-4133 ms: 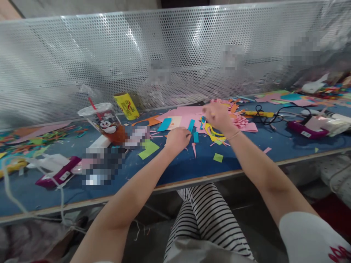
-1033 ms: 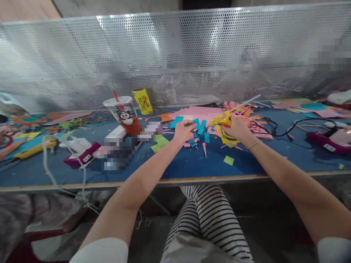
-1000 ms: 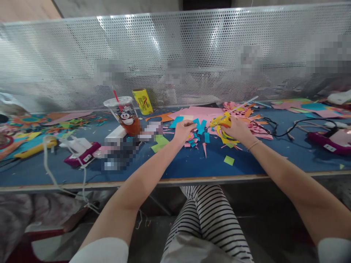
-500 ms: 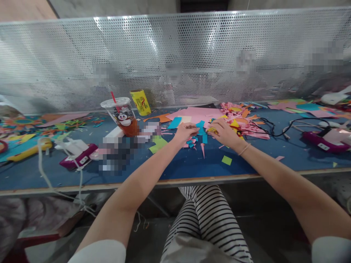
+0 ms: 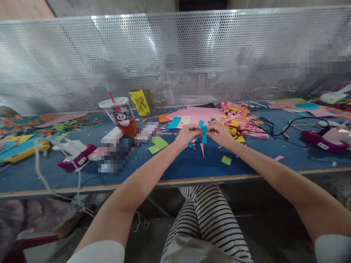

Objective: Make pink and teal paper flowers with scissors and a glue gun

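A small blue paper strip (image 5: 204, 129) was up between the person's two hands, over the middle of the table (image 5: 181, 164). The left hand (image 5: 189, 133) pinched one end of it with the thumb and fingertips. The right hand (image 5: 220, 135) pinched the other end the same way, and its wrist wore a thin bracelet (image 5: 241, 151). The two hands were very near each other, with just a bit of blue showing between them.

Another blue piece (image 5: 204, 139) lay just in front of the strip, and a pointy pink scrap (image 5: 202, 150) was a little nearer the person. A big pink sheet (image 5: 199, 113) lay behind the strip. To the strip's left was a bent green piece (image 5: 158, 145). A green square (image 5: 226, 160) was to its front and right. Frilly pink paper (image 5: 255, 130) sat to the right of it.

Farther to the left of the strip stood a clear cup (image 5: 122, 120) with a red straw and a brown-orange drink. Well apart from the strip were two purple power strips, one on the left (image 5: 78, 157) and one on the right (image 5: 325, 142). A metal screen (image 5: 164, 44) full of tiny holes stood behind it.
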A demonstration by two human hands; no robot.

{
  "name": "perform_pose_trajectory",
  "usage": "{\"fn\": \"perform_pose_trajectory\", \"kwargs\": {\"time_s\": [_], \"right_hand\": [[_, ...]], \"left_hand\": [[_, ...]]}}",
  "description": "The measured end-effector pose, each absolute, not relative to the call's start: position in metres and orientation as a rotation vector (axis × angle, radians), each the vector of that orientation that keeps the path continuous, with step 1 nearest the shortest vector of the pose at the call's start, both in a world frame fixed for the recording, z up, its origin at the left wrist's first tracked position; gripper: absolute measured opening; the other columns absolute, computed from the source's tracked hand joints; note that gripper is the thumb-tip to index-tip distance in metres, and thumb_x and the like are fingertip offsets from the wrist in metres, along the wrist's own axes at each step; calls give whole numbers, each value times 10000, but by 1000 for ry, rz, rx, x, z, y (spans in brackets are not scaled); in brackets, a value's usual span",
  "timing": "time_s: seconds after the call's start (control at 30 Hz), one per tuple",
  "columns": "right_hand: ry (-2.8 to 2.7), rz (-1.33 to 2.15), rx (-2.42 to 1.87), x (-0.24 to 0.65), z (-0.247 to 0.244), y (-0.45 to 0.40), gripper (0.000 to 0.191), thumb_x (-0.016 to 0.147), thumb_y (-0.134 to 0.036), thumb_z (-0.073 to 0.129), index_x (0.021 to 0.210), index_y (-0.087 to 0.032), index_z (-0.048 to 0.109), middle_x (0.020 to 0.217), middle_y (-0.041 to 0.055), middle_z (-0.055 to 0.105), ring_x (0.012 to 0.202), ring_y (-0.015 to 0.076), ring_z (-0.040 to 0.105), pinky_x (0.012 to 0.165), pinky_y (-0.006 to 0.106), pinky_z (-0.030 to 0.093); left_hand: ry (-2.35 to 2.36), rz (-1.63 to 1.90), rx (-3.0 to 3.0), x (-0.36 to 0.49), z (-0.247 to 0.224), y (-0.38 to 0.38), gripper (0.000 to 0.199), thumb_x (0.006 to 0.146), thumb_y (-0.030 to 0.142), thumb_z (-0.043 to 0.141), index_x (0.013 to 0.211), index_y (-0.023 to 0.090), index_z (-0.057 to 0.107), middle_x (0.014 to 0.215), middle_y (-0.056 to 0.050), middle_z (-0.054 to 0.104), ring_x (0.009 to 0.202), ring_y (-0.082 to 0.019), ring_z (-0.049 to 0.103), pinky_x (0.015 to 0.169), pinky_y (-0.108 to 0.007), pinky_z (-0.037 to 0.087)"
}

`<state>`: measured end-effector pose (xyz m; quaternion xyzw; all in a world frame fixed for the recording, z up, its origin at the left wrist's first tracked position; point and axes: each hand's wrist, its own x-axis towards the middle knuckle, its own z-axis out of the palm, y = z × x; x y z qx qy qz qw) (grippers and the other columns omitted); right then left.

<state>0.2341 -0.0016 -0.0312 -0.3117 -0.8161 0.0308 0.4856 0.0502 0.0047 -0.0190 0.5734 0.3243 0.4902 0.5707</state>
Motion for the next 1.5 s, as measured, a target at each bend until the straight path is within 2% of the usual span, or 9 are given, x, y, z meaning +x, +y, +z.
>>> {"fn": "perform_pose_trajectory", "kwargs": {"time_s": [0.27, 0.4, 0.57, 0.77, 0.93, 1.1, 1.5], "right_hand": [[-1862, 267, -872, 230, -28, -2, 165, 769, -304, 591, 680, -202, 498, 710, 12, 527, 632, 140, 467, 586, 282, 409], [-1804, 434, -883, 231, -31, 3, 218, 746, -370, 622, 689, -198, 502, 663, -6, 511, 596, 128, 457, 552, 270, 380], [-1731, 594, -904, 228, -35, 5, 254, 713, -403, 656, 711, -191, 516, 616, -32, 481, 553, 109, 432, 522, 258, 351], [-1632, 736, -818, 219, -31, -2, 277, 677, -349, 680, 774, -214, 458, 700, -25, 500, 610, 116, 471, 567, 269, 400], [-1671, 730, -756, 216, -30, -4, 249, 729, -389, 642, 838, -217, 499, 784, 1, 501, 710, 143, 482, 628, 290, 415], [-1674, 673, -728, 213, -33, 0, 230, 766, -420, 622, 805, -210, 536, 769, 5, 517, 738, 150, 476, 657, 292, 400], [-1573, 791, -682, 214, -30, -2, 273, 721, -447, 677, 748, -206, 551, 715, -21, 496, 687, 126, 450, 666, 282, 375]], "left_hand": [[708, 1145, 1286, 54, -16, -3, 249, 558, 232, 794, 723, 122, 643, 636, -5, 634, 639, -124, 645, 678, -272, 514], [695, 1145, 1325, 56, -15, -5, 261, 549, 221, 787, 748, 133, 643, 691, -5, 636, 670, -114, 623, 714, -281, 495], [732, 1223, 1530, 58, -18, -2, 285, 536, 240, 789, 733, 143, 607, 672, 28, 586, 601, -68, 520, 606, -227, 421], [776, 1300, 1609, 58, -19, -1, 231, 622, 284, 729, 673, 155, 544, 600, 38, 537, 574, -79, 508, 562, -230, 396], [793, 1328, 1646, 58, -19, -1, 197, 630, 252, 714, 651, 153, 545, 595, 38, 531, 558, -69, 483, 562, -227, 385], [767, 1320, 1712, 59, -20, -1, 160, 648, 241, 693, 660, 150, 563, 626, 28, 555, 593, -77, 501, 600, -234, 396], [762, 1305, 1729, 60, -20, -1, 248, 639, 323, 733, 706, 149, 569, 653, 21, 555, 593, -76, 482, 587, -234, 382]]}}
